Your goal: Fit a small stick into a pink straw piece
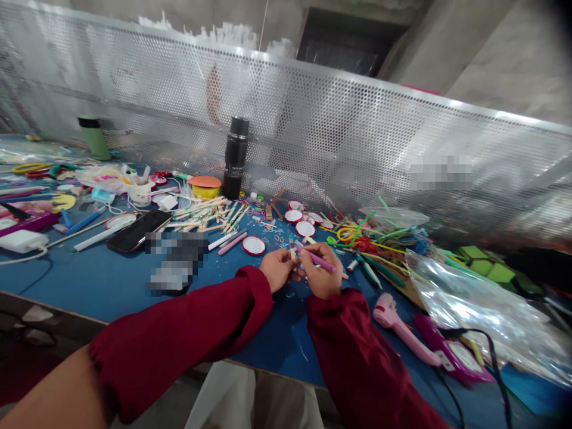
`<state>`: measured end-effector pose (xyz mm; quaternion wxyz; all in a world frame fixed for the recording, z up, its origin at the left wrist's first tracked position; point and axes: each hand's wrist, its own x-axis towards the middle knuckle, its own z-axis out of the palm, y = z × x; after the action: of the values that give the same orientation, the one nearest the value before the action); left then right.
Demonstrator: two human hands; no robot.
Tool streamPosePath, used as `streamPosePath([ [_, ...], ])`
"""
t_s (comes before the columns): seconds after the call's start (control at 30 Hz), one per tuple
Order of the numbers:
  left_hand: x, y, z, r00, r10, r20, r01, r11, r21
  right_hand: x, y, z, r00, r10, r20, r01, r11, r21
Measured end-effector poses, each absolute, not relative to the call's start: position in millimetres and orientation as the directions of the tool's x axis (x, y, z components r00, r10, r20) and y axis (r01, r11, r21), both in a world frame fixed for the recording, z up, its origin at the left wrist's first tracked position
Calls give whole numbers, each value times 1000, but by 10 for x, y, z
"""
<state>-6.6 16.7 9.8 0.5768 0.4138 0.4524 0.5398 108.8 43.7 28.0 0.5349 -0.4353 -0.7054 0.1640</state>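
Both hands (301, 271) together over blue table (111, 280), right fingers (313, 262) around pink pen (318, 260)

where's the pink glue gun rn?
Head view, right side: the pink glue gun lies on the blue table, just right of the right hand.

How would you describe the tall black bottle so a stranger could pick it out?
Find the perforated metal screen behind the blue table. The black bottle stands upright against it, beside a yellow tub with an orange lid. It is the tallest dark thing there.
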Motion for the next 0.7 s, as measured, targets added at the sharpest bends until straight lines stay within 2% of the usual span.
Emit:
streamPosePath([
  [0.7, -70, 153, 115, -1, 997, -78, -240, 76, 968, 1076, 424, 302, -59, 780, 623, 438, 581, -686],
])
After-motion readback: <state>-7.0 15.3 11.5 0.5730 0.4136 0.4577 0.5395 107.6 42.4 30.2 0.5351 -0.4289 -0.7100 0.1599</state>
